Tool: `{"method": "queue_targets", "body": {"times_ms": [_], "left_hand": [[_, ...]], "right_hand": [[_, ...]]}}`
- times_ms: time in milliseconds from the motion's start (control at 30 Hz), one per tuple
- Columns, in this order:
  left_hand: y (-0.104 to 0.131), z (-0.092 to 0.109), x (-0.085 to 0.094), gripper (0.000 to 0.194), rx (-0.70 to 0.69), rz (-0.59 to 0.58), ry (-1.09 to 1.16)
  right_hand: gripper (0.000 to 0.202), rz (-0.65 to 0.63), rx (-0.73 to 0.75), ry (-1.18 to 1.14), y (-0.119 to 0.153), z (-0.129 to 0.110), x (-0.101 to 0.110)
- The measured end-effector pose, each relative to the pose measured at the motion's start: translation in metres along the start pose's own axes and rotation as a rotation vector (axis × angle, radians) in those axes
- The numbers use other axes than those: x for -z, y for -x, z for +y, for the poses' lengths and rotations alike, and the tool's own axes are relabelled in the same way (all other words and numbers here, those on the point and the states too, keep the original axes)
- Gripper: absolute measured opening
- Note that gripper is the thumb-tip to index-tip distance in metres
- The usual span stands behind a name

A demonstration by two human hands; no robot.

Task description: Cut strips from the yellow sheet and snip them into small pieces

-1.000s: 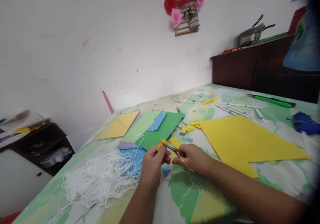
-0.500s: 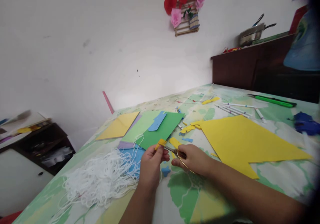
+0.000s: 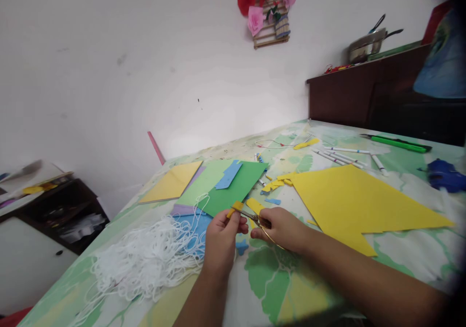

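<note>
Between the thumb and fingers of my left hand is a small yellow foam piece. My right hand is closed around the handles of a pair of scissors. The blades point left and meet the small piece; whether they are fully closed on it I cannot tell. Under the hands, a blue star-shaped cutout lies partly hidden on the tablecloth. Yellow scraps and a blue scrap are scattered beyond the scissors. A large yellow sheet with a notched edge lies to the right.
A tangled heap of white cord spreads left of my hands. Green sheets lie behind, with a blue strip on top. Markers, a green cutter knife and a dark blue object are at the far right.
The view has tilted slightly. Both hands keep nearly the same position, with the scissors still at the small yellow piece, which has shifted very slightly.
</note>
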State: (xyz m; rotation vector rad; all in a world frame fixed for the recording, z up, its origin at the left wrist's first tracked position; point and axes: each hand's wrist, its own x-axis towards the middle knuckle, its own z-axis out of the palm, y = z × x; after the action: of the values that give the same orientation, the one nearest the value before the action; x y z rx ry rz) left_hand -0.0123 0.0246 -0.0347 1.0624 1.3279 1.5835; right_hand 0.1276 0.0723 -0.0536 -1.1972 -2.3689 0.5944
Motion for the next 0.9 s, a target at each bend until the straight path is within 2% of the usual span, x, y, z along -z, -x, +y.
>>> {"method": "queue_targets", "body": {"times_ms": [900], "left_hand": [[-0.0001,0.0004,-0.0015,0.017,0.039,0.016,0.003]], "right_hand": [[0.036,0.003,-0.044,0.004,-0.0031,0.0007,-0.0011]]}}
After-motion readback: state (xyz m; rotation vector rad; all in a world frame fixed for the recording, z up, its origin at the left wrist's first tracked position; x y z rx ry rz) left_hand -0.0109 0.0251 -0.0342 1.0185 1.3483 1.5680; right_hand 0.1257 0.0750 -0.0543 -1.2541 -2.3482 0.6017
